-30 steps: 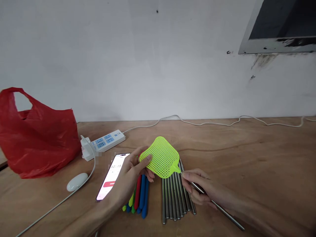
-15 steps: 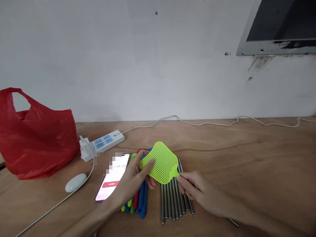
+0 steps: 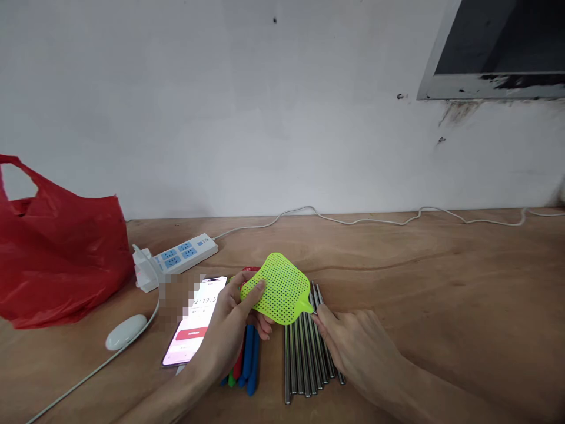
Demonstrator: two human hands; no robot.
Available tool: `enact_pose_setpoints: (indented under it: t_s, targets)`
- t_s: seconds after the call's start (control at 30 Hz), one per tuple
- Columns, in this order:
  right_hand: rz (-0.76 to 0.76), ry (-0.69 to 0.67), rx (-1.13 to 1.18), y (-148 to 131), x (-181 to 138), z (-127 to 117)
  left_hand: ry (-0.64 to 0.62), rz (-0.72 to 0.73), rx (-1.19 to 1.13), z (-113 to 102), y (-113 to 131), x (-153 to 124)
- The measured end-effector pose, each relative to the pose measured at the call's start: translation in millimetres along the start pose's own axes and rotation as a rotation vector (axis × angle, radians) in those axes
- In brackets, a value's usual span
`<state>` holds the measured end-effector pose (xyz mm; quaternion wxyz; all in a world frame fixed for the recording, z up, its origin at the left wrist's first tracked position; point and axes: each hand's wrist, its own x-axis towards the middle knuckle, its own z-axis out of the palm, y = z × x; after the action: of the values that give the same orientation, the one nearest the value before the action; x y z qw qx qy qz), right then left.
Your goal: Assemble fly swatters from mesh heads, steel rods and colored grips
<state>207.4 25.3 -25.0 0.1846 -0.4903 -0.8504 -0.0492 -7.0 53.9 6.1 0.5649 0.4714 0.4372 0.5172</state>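
Note:
My left hand (image 3: 229,333) pinches the left edge of a lime-green perforated swatter head (image 3: 276,288), held tilted just above the table. My right hand (image 3: 353,347) is closed at the head's small socket on its lower right corner, fingertips pinched there on a thin metal rod whose length is hidden under my palm. Under the head lies a row of several steel rods (image 3: 306,353) side by side. Coloured plastic handles (image 3: 247,362), blue, red and green, lie beneath my left hand.
A lit phone (image 3: 194,321) lies left of the handles. Farther left are a white mouse-shaped device (image 3: 126,331) with its cable, a white power strip (image 3: 176,259) and a red plastic bag (image 3: 57,259). A white cable (image 3: 375,221) runs along the wall.
My right hand has slid forward along the rod up to the swatter head's socket, and the rod's rear end no longer shows behind it. The head has dropped slightly.

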Motion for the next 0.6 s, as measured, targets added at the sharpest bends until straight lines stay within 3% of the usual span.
enact_pose_setpoints:
  t_s: [0.03, 0.13, 0.17, 0.27, 0.4, 0.6]
  targets:
    - [0.028, -0.028, 0.097, -2, -2, -3, 0.034, 0.017, -0.005, -4, 3, 2]
    - [0.162, -0.139, 0.489, -1, -11, -10, 0.288, 0.268, -0.052, -20, 11, 9]
    - [0.211, -0.169, 0.620, 1, -13, -12, 0.272, 0.296, -0.024, -25, 12, 11]
    - [0.322, -0.137, 0.860, 15, -11, -12, 0.010, 0.115, 0.195, -32, 8, 12]
    - [0.389, -0.036, 1.089, 30, 4, -13, -0.068, 0.047, 0.352, -23, 0, 11]
    - [0.525, -0.279, 1.363, 29, 13, -12, -0.199, -0.019, 0.473, -15, -1, 13]
